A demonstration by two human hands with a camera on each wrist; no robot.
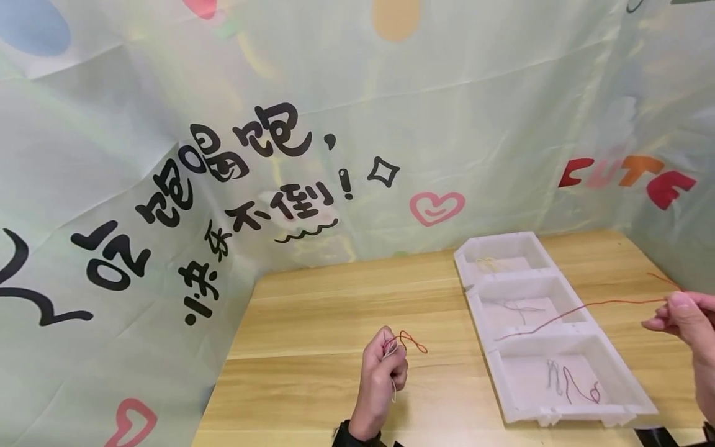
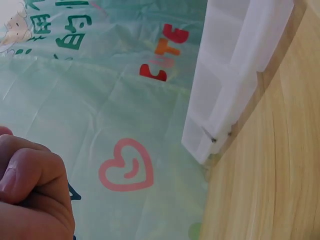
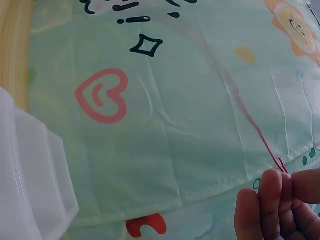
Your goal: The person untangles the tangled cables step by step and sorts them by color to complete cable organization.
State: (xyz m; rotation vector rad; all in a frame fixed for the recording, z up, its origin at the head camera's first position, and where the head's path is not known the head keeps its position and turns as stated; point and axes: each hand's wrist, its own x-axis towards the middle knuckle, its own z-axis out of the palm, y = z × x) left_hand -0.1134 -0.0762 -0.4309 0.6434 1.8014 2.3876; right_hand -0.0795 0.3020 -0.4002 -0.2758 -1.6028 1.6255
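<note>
My left hand (image 1: 380, 372) grips a small bundle of thin strings, a red looped string (image 1: 412, 340) and a whitish string (image 1: 394, 390), above the table. In the left wrist view its curled fingers (image 2: 35, 172) show, but the strings are hidden. At the right, my right hand (image 1: 689, 320) pinches a red string (image 1: 592, 304) between thumb and fingers. This string stretches leftward over the white tray (image 1: 488, 347), its far end hanging free. A short tail sticks up behind the thumb. The right wrist view shows the same red string (image 3: 262, 137) rising from the fingertips (image 3: 272, 180).
Three compartments divide the tray. A yellow string (image 1: 487, 264) lies in the back one, a greyish string (image 1: 519, 308) in the middle, and a grey string (image 1: 553, 375) beside a dark red string (image 1: 581, 390) in front. Printed cloth (image 1: 357, 81) walls the wooden table (image 1: 313, 304).
</note>
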